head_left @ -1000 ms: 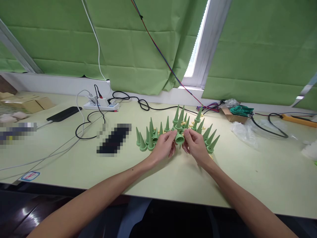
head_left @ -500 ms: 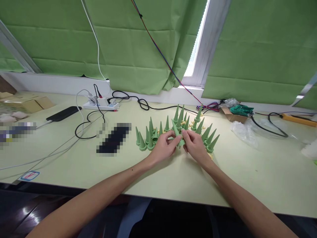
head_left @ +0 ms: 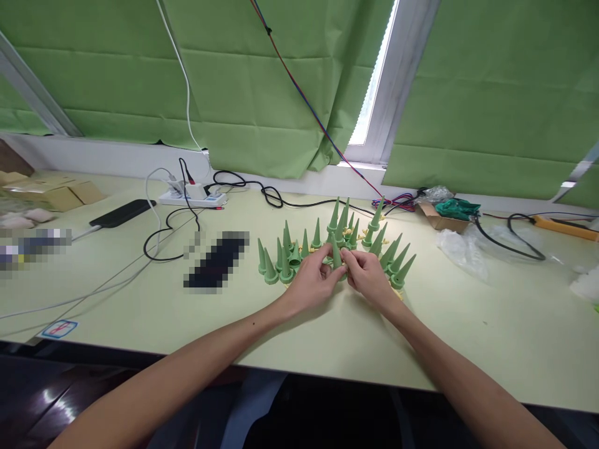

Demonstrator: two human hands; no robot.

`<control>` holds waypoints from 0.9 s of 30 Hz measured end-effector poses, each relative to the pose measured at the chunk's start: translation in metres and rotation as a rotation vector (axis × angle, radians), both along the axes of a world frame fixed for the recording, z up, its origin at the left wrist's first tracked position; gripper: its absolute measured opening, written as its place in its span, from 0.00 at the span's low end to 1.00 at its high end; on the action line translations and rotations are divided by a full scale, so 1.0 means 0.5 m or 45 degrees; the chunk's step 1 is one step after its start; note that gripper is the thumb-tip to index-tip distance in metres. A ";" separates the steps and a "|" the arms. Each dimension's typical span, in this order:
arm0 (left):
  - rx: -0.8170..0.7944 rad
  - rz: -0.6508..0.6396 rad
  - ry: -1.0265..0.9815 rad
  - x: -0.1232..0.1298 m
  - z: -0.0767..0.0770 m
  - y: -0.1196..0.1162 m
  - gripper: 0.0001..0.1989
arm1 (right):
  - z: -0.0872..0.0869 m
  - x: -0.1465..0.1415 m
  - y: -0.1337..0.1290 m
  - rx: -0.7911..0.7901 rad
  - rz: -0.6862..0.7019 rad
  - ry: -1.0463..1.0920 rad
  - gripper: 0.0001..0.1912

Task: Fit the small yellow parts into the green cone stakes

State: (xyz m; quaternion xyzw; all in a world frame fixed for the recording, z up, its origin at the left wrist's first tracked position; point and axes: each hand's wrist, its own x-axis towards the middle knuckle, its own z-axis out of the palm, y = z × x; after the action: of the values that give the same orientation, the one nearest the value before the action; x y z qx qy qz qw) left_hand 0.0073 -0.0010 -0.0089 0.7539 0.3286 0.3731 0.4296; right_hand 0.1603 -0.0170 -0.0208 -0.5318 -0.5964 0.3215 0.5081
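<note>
My left hand [head_left: 312, 275] is closed around a green cone-shaped plastic spike [head_left: 336, 254], its tip pointing up. Pressed together right beside that spike are the fingertips of my right hand [head_left: 369, 273]; whatever they pinch is too small or hidden to make out. Around both hands stand several more green spikes, with one group [head_left: 276, 265] to the left, another [head_left: 395, 262] to the right and others [head_left: 344, 218] behind. Small yellow pieces [head_left: 360, 234] lie among them, partly covered.
A blurred-out dark object [head_left: 218, 260] lies left of the spikes. Further back are a power strip [head_left: 191, 198], a black flat device [head_left: 122, 213] and looping cables. At right sit a small cardboard box [head_left: 447, 218], clear plastic bags [head_left: 461, 252] and a yellow-orange tool [head_left: 566, 226].
The spike in my left hand has turned from leaning left to nearly upright. My right fingertips have shifted slightly at its side. The view has moved a little.
</note>
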 end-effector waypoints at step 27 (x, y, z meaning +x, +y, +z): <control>0.102 0.218 -0.110 0.000 0.008 -0.008 0.11 | 0.008 -0.006 -0.005 0.064 -0.013 0.357 0.27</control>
State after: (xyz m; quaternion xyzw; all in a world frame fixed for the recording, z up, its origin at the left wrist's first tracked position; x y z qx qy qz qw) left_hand 0.0070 -0.0052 -0.0049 0.7228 0.3578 0.4535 0.3793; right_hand 0.1571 -0.0193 -0.0167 -0.4718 -0.5245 0.3750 0.6013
